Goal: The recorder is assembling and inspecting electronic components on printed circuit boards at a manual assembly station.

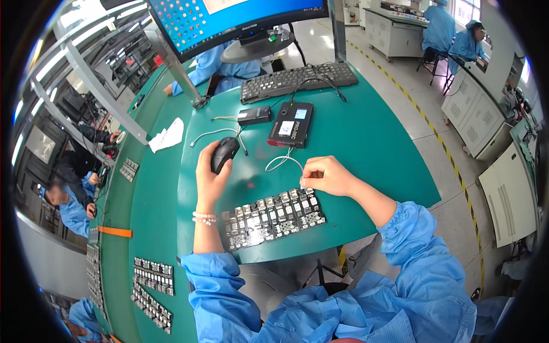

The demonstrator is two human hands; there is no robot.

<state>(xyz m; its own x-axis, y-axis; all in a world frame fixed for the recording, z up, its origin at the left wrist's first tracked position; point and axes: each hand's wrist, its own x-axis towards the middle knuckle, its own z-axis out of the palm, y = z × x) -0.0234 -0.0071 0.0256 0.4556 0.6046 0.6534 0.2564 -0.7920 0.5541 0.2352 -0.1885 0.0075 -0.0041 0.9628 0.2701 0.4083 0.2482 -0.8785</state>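
Observation:
My left hand (209,178) rests on a black computer mouse (224,153) on the green table (366,143). My right hand (326,175) pinches the end of a thin white cable (280,163) right above the far right end of a panel of small circuit boards (273,218). The cable loops back toward a black handheld device with a small lit screen (291,123). Both forearms wear blue sleeves, and a bead bracelet (204,218) sits on my left wrist.
A black keyboard (298,80), a monitor (229,20) and a small black box (254,115) stand behind. A white cloth (167,136) lies at the left. More circuit board strips (152,275) lie on the lower bench. Other people in blue work at the left and far right.

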